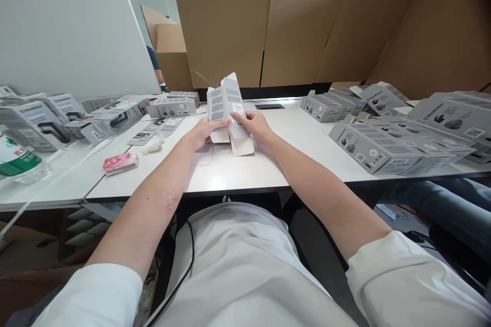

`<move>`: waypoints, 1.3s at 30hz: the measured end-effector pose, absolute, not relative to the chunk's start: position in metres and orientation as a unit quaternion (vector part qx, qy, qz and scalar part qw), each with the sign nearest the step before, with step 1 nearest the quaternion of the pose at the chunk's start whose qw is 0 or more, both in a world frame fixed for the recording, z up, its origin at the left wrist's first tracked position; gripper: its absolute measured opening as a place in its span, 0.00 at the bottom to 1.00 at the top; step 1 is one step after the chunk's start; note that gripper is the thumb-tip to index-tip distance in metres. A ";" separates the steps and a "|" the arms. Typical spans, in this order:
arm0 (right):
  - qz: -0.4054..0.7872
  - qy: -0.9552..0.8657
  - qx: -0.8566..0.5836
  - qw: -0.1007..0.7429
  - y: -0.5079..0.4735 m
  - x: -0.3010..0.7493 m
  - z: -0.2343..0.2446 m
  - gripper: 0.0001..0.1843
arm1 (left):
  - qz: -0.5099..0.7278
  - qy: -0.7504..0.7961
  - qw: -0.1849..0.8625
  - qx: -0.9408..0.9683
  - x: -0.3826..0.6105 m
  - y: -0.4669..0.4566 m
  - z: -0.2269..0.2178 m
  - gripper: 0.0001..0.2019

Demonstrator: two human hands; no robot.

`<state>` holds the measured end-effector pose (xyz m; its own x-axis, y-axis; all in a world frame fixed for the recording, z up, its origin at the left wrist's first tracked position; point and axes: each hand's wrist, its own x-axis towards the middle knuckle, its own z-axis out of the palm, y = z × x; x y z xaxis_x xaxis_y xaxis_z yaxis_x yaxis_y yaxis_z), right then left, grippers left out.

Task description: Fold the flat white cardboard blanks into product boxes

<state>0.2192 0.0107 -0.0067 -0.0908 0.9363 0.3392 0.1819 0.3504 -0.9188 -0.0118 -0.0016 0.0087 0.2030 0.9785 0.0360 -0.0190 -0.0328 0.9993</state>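
Observation:
A grey and white printed carton is held up over the table's middle, its end flaps sticking out at top and bottom. My left hand grips its left side, thumb across the printed face. On the right side, my right hand holds it with fingers on the face near a label. Beneath the carton, white flaps or another flat piece lie on the table; which of the two I cannot tell. Left of my left hand is a flat grey printed piece.
Several grey boxes stand at the right, more boxes at the left. A pink packet, a crumpled white scrap and a bottle lie left. Cardboard panels rise behind the table. Another person's arm shows behind the white panel.

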 end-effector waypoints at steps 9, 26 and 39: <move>0.375 -0.642 -0.449 0.496 0.006 0.219 -0.006 0.34 | 0.508 0.436 0.512 0.539 -0.011 0.002 0.011 0.35; 0.489 -0.428 -0.478 0.591 0.011 0.224 0.007 0.22 | 0.339 0.425 0.569 0.617 -0.013 0.004 0.011 0.38; 0.486 -0.385 -0.477 0.623 0.015 0.219 0.005 0.09 | 0.323 0.413 0.552 0.648 -0.012 0.001 0.011 0.35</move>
